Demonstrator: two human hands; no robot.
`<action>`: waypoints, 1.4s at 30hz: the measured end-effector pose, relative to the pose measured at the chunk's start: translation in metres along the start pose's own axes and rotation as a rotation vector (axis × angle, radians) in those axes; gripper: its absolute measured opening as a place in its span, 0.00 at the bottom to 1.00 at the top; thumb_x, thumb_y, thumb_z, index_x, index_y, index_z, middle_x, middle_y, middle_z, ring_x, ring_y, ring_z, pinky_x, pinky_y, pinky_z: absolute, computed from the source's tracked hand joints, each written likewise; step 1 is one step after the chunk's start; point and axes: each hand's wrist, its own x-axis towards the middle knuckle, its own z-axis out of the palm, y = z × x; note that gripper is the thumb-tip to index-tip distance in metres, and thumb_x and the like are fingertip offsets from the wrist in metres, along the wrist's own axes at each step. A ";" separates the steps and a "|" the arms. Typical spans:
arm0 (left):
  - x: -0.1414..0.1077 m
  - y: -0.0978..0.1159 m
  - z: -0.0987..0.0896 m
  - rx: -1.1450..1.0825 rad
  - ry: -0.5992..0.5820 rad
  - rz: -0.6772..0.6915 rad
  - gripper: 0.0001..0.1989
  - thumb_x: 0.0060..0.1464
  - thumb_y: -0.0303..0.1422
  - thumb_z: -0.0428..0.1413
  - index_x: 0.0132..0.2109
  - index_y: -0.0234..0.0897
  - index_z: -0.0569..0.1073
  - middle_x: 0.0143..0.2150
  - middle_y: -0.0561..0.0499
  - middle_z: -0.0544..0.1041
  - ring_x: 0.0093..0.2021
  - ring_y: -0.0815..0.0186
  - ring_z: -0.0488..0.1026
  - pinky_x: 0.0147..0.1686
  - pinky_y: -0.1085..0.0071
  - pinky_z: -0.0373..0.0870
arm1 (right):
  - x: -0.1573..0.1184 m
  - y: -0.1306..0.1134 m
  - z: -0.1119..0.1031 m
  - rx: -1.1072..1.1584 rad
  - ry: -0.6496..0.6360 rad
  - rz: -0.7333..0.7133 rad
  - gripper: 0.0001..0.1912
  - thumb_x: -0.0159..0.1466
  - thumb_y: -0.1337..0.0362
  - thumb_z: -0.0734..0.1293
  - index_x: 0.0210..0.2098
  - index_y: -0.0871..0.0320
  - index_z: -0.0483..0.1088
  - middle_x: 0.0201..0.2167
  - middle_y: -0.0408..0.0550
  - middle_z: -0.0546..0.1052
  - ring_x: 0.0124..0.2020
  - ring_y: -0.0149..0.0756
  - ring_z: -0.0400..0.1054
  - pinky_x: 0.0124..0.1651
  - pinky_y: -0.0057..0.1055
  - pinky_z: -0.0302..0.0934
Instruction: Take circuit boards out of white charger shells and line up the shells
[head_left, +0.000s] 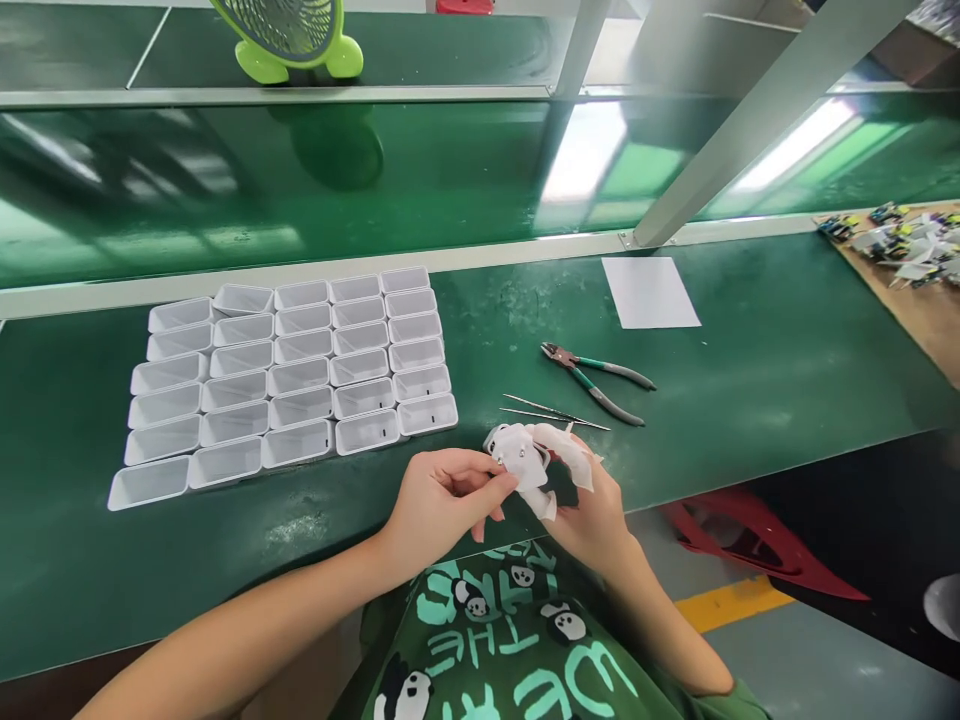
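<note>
A white plastic part (523,455) with curved, wing-like pieces and small metal dots is held over the bench's front edge. My left hand (454,495) pinches its left side between thumb and fingers. From the right, my right hand (596,510) is closed around it, with some fingers hidden behind the part. Just beyond the part lie tweezers (555,412), thin and metallic. Past them, pliers (596,380) with green-grey handles rest spread apart on the green bench.
White open bins (225,460) stand in rows at left; several hold a small dark piece. A white sheet (651,292) lies at back right. Assembled pieces (911,245) pile up on cardboard at far right. A slanting metal post (765,125) and a green fan (292,35) stand behind.
</note>
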 end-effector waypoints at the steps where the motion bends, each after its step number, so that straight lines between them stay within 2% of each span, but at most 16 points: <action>1: 0.001 0.001 0.000 -0.034 -0.022 -0.030 0.14 0.54 0.41 0.63 0.33 0.32 0.78 0.20 0.53 0.76 0.13 0.75 0.67 0.16 0.81 0.61 | -0.001 0.000 0.001 0.003 0.007 0.006 0.27 0.64 0.71 0.68 0.62 0.58 0.61 0.47 0.53 0.75 0.42 0.36 0.72 0.46 0.32 0.73; 5: 0.003 0.000 0.002 -0.105 -0.164 -0.198 0.17 0.54 0.44 0.63 0.30 0.32 0.76 0.21 0.52 0.77 0.14 0.74 0.69 0.14 0.82 0.59 | -0.005 -0.001 0.003 -0.014 0.012 0.013 0.28 0.64 0.71 0.67 0.63 0.57 0.60 0.48 0.54 0.75 0.43 0.38 0.72 0.46 0.33 0.73; 8: 0.003 -0.001 0.003 -0.096 -0.256 -0.236 0.22 0.56 0.45 0.62 0.23 0.30 0.74 0.17 0.52 0.73 0.13 0.75 0.68 0.13 0.83 0.56 | -0.007 -0.001 0.002 -0.052 -0.028 -0.001 0.27 0.65 0.69 0.65 0.63 0.57 0.60 0.50 0.56 0.75 0.47 0.41 0.72 0.47 0.35 0.73; 10: 0.002 -0.001 0.003 -0.118 -0.250 -0.205 0.23 0.57 0.44 0.61 0.23 0.30 0.74 0.17 0.52 0.73 0.13 0.76 0.67 0.13 0.83 0.54 | -0.007 0.000 0.001 -0.071 -0.039 -0.008 0.28 0.65 0.69 0.65 0.64 0.56 0.59 0.49 0.55 0.75 0.46 0.41 0.73 0.45 0.35 0.74; 14: 0.001 0.000 0.000 -0.289 -0.200 -0.132 0.18 0.56 0.43 0.62 0.29 0.31 0.76 0.19 0.52 0.76 0.12 0.76 0.65 0.12 0.82 0.57 | -0.004 0.004 -0.002 -0.086 -0.024 -0.045 0.28 0.65 0.71 0.65 0.64 0.56 0.59 0.46 0.53 0.76 0.44 0.40 0.74 0.44 0.34 0.74; 19: 0.006 0.002 -0.004 -0.687 -0.134 -0.187 0.17 0.52 0.41 0.65 0.27 0.30 0.76 0.13 0.56 0.69 0.08 0.79 0.58 0.10 0.83 0.52 | 0.001 0.006 -0.004 -0.123 -0.009 -0.035 0.27 0.65 0.70 0.67 0.62 0.56 0.60 0.48 0.53 0.77 0.47 0.41 0.74 0.48 0.35 0.73; 23: 0.011 0.004 -0.006 -0.789 -0.136 -0.215 0.18 0.49 0.42 0.67 0.28 0.28 0.78 0.12 0.58 0.67 0.07 0.80 0.56 0.09 0.83 0.52 | 0.002 0.006 -0.005 -0.150 -0.006 -0.030 0.27 0.65 0.69 0.67 0.62 0.55 0.61 0.48 0.53 0.77 0.45 0.41 0.74 0.47 0.35 0.73; 27: 0.011 0.004 -0.006 -0.690 -0.225 -0.238 0.17 0.52 0.42 0.65 0.31 0.29 0.78 0.14 0.56 0.70 0.09 0.79 0.59 0.10 0.83 0.53 | 0.002 0.007 -0.005 -0.133 -0.002 -0.039 0.26 0.65 0.69 0.66 0.62 0.54 0.60 0.45 0.52 0.78 0.43 0.41 0.74 0.44 0.36 0.74; 31: 0.008 0.005 -0.005 -0.372 -0.329 -0.268 0.17 0.54 0.43 0.64 0.33 0.30 0.77 0.18 0.53 0.74 0.11 0.76 0.64 0.11 0.82 0.54 | 0.004 0.008 -0.007 -0.086 -0.035 -0.082 0.29 0.65 0.71 0.65 0.64 0.54 0.57 0.46 0.52 0.77 0.43 0.41 0.74 0.43 0.35 0.73; 36: 0.000 0.007 0.004 -0.089 -0.210 -0.160 0.20 0.58 0.46 0.59 0.30 0.31 0.74 0.17 0.55 0.71 0.11 0.78 0.60 0.12 0.83 0.53 | 0.005 0.009 -0.009 -0.068 -0.079 -0.062 0.31 0.65 0.71 0.64 0.65 0.51 0.56 0.47 0.51 0.77 0.42 0.40 0.75 0.42 0.35 0.74; 42: -0.005 0.004 0.010 0.011 -0.040 -0.100 0.19 0.61 0.43 0.55 0.27 0.33 0.70 0.15 0.56 0.69 0.11 0.79 0.59 0.12 0.83 0.53 | 0.001 0.012 -0.008 -0.080 -0.089 -0.046 0.34 0.63 0.72 0.66 0.66 0.51 0.56 0.46 0.51 0.77 0.43 0.42 0.75 0.42 0.35 0.74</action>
